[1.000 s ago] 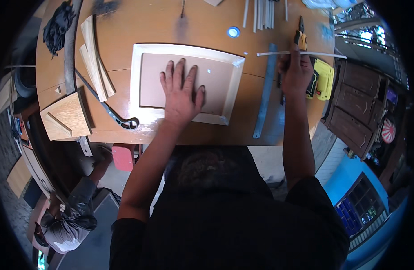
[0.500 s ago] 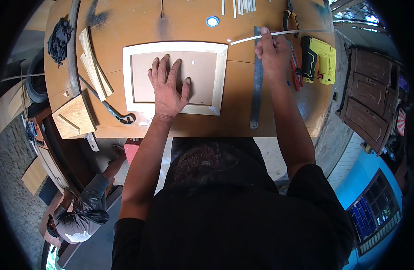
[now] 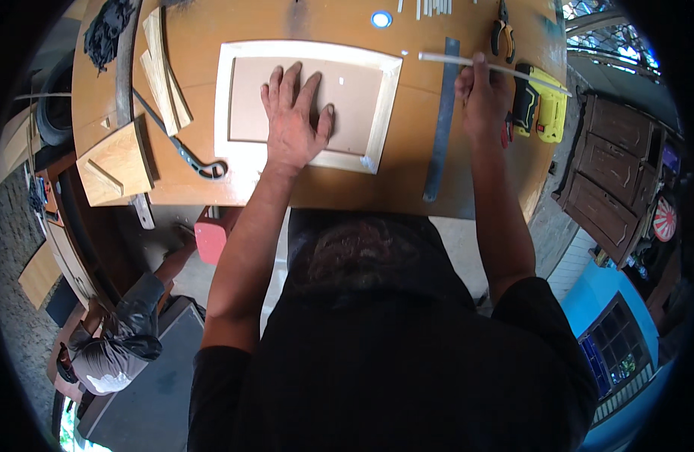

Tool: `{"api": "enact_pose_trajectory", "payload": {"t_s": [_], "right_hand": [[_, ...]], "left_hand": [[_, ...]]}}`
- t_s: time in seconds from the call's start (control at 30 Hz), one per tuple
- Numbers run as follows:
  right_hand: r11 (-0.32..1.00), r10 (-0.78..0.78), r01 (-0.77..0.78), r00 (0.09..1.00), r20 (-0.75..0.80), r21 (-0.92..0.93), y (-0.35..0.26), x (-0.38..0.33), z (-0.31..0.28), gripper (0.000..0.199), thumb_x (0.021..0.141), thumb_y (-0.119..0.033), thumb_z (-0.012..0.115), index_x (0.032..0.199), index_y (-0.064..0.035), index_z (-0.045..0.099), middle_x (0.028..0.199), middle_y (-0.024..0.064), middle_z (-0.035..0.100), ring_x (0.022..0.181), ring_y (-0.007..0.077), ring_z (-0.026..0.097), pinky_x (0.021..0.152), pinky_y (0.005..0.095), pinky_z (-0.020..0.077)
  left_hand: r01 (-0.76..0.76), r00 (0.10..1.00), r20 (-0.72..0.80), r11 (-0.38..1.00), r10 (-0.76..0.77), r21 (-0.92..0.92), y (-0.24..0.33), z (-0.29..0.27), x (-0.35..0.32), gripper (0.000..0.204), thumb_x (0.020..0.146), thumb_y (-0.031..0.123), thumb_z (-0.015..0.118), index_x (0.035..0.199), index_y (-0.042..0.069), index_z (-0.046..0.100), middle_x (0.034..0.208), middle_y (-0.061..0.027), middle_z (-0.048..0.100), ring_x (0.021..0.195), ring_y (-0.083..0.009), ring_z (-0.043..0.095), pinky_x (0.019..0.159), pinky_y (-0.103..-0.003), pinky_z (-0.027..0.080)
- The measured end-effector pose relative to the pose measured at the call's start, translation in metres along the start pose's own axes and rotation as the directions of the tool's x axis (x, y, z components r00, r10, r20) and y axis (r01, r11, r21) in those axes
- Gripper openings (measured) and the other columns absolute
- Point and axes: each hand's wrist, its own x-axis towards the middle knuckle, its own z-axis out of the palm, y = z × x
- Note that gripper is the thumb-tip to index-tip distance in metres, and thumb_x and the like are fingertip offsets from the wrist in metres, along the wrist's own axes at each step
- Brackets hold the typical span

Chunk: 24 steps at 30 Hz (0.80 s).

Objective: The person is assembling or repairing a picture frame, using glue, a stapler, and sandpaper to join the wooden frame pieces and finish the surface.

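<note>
My left hand point(image 3: 296, 128) lies on the backing panel of a pale wooden frame point(image 3: 223, 98), fingers spread. Between thumb and fingers, my right hand point(image 3: 483, 94) grips a thin white strip point(image 3: 445, 58) above the right part of the table. The strip runs from near the frame's upper right corner towards a yellow-and-black power tool point(image 3: 550, 113). Under the strip and beside my right hand lies a long metal ruler point(image 3: 440, 135). A red-handled tool point(image 3: 507, 129) is mostly hidden behind my right wrist.
Pliers point(image 3: 503, 34), a round blue-and-white lid point(image 3: 381, 19) and several white strips point(image 3: 437, 6) lie at the table's far side. On the left are a handsaw point(image 3: 200, 162), wood pieces point(image 3: 162, 71) and a black cloth point(image 3: 108, 34). Another person point(image 3: 113, 354) sits at lower left.
My right hand has moved slightly right and nearer with the white strip, which now tilts down to the right. My left hand stays on the frame. The whole view has shifted a little.
</note>
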Motion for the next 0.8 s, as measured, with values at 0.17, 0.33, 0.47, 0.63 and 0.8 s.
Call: {"api": "enact_pose_trajectory", "payload": {"t_s": [0.17,0.33,0.47,0.63,0.8], "right_hand": [[0.997,-0.072,0.069,0.994,0.078,0.039,-0.023,-0.002,0.001,0.022,0.097,-0.023,0.067,0.093,-0.0015,0.064,0.073,0.0060,0.065,0.060,0.0139,0.062,0.056,0.0287,0.0494],[0.990,-0.080,0.050,0.971,0.225,0.133,-0.039,-0.034,-0.010,0.018,0.096,-0.020,0.067,0.100,-0.0021,0.064,0.077,0.0063,0.066,0.065,0.0133,0.063,0.058,0.0273,0.0491],[0.997,-0.065,0.051,0.951,0.301,0.056,-0.027,-0.078,-0.038,0.016,0.098,-0.018,0.064,0.102,-0.0022,0.064,0.078,0.0057,0.065,0.064,0.0131,0.061,0.058,0.0269,0.0485],[0.938,0.196,-0.263,0.940,0.279,0.227,-0.004,-0.135,-0.070,0.016,0.100,-0.016,0.059,0.110,-0.0033,0.060,0.081,0.0049,0.064,0.064,0.0131,0.060,0.057,0.0275,0.0478],[0.920,0.286,-0.343,0.917,0.278,0.188,0.011,-0.154,-0.083,0.017,0.100,-0.016,0.059,0.113,-0.0038,0.059,0.084,0.0052,0.065,0.066,0.0139,0.060,0.057,0.0284,0.0474]], "left_hand": [[-0.024,1.000,-0.002,1.000,0.024,-0.017,-0.005,0.002,-0.002,0.057,0.084,0.030,0.066,0.136,0.010,0.057,0.149,-0.0189,0.038,0.143,-0.0453,0.026,0.117,-0.064,0.016],[-0.057,0.998,0.036,0.998,0.056,0.033,-0.009,-0.002,0.003,0.055,0.086,0.030,0.065,0.137,0.011,0.057,0.149,-0.0194,0.039,0.143,-0.0437,0.028,0.118,-0.061,0.019],[-0.054,0.998,0.029,0.998,0.055,-0.013,-0.012,-0.011,0.003,0.049,0.089,0.025,0.064,0.135,0.009,0.058,0.144,-0.0196,0.047,0.138,-0.0409,0.037,0.117,-0.054,0.027],[-0.047,0.998,-0.033,0.998,0.046,-0.037,0.001,-0.034,-0.017,0.040,0.090,0.020,0.063,0.125,0.002,0.063,0.136,-0.0216,0.053,0.129,-0.0403,0.048,0.114,-0.055,0.032],[-0.090,0.996,-0.027,0.991,0.087,-0.100,0.030,-0.044,-0.058,0.037,0.085,0.013,0.064,0.121,0.004,0.064,0.127,-0.0169,0.059,0.119,-0.0370,0.055,0.105,-0.049,0.041]]}}
